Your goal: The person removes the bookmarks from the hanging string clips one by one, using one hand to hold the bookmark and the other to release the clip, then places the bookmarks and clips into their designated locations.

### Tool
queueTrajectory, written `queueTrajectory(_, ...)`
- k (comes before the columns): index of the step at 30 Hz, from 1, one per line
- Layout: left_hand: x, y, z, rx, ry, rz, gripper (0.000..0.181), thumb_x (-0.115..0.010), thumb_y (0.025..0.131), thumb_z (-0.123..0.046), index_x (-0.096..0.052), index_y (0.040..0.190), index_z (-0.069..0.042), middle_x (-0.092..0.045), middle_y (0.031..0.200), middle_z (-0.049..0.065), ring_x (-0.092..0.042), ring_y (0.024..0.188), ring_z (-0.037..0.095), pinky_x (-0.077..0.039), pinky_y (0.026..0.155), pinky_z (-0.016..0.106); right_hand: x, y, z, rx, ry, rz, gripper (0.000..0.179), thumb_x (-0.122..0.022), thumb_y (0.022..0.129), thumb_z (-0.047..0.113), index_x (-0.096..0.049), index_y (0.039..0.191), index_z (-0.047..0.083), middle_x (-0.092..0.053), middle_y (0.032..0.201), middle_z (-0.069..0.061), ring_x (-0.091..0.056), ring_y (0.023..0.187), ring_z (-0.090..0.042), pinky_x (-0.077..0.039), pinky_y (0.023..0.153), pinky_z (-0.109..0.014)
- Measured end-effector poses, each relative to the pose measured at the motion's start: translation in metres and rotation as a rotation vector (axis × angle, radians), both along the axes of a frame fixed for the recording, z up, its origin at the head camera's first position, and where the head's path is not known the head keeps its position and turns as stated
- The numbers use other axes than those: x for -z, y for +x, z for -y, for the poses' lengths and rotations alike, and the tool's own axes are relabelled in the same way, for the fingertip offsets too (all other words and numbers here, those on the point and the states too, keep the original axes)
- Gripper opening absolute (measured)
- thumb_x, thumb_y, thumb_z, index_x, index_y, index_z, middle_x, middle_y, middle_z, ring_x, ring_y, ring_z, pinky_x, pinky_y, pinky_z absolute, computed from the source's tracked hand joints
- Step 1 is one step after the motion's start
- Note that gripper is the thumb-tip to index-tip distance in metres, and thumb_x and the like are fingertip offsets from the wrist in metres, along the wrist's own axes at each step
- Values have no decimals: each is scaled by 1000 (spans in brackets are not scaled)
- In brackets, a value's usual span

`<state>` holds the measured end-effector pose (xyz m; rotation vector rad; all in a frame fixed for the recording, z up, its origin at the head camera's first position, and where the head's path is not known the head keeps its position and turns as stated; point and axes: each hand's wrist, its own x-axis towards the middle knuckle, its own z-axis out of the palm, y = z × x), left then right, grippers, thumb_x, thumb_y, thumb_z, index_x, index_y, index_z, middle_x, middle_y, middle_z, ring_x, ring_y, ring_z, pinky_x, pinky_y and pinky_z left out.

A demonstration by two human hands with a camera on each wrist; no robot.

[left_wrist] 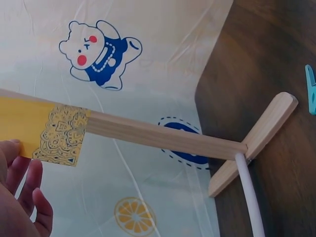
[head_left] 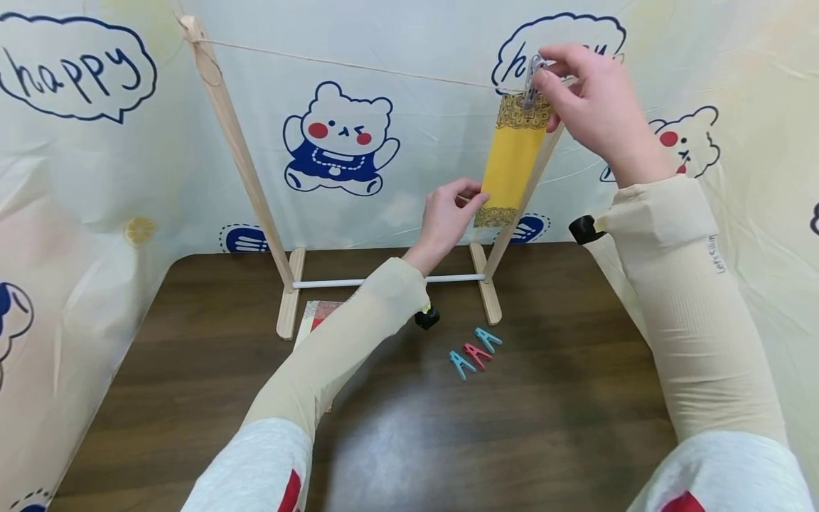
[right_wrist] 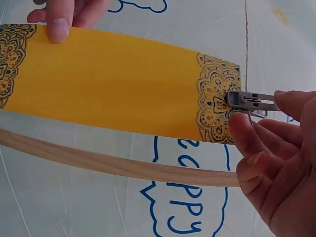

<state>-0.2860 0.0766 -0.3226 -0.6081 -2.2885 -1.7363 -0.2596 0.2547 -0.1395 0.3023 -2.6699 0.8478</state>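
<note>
A yellow paper strip with dark lace-patterned ends hangs upright at the right end of a thin string. My right hand pinches a grey clothespin whose tip lies over the strip's top edge at the string. The handle ends sit between thumb and fingers in the right wrist view. Lower down, my left hand pinches the strip's left edge just above the bottom lace band, thumb on one face.
The string is tied to the left wooden post; the right post stands behind the strip. A white rod joins their feet. Two blue clothespins and a red one lie on the brown table. A patterned card lies partly under my left forearm.
</note>
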Motion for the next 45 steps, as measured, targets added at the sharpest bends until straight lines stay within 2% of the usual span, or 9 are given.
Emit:
queueTrajectory(7, 0, 2, 2, -1, 11, 17, 19, -70, 102, -22, -79, 113, -9, -76, 104, 3, -65, 82, 14, -52, 70, 24, 0, -3, 2, -24, -71, 1, 50, -50, 110, 36, -46, 158, 21, -60, 127, -2, -59, 67, -11, -47, 82, -21)
queueTrajectory(13, 0, 2, 4, -8, 10, 30, 21, -70, 102, -23, -80, 115, -10, -78, 105, 4, -64, 81, 14, -50, 68, 24, -1, -4, 4, -22, -121, -39, 45, -56, 107, 35, -57, 151, 21, -58, 113, 8, -57, 66, -12, -51, 84, -18)
queueTrajectory(18, 0, 0, 6, -9, 12, 16, 21, -72, 101, -24, -81, 114, -10, -79, 105, 3, -61, 77, 14, -47, 65, 24, -1, -4, 3, -28, -147, -51, 41, -58, 107, 32, -62, 145, 16, -58, 112, 9, -56, 63, -13, -51, 81, -17)
queueTrajectory(27, 1, -1, 10, 6, 25, 9, 21, -73, 99, -23, -82, 114, -10, -79, 106, 3, -58, 73, 14, -44, 64, 24, -3, -3, 4, -52, -216, -52, 29, -60, 106, 24, -62, 133, 13, -56, 108, 9, -53, 60, -11, -47, 60, -15)
queueTrajectory(37, 3, -1, 14, 14, 14, 11, 21, -72, 100, -23, -81, 115, -11, -79, 108, 4, -60, 74, 13, -46, 65, 24, -1, 1, 6, -54, -201, -156, 18, -61, 106, 19, -67, 121, 11, -56, 105, 13, -56, 73, -13, -44, 59, -16)
queueTrajectory(45, 2, 0, 19, 6, 10, 4, 21, -72, 100, -24, -82, 115, -11, -79, 106, 3, -60, 74, 13, -46, 66, 24, -1, 2, 13, -44, -197, -232, 15, -62, 105, 19, -69, 118, 14, -58, 103, 15, -47, 65, -9, -43, 62, -18)
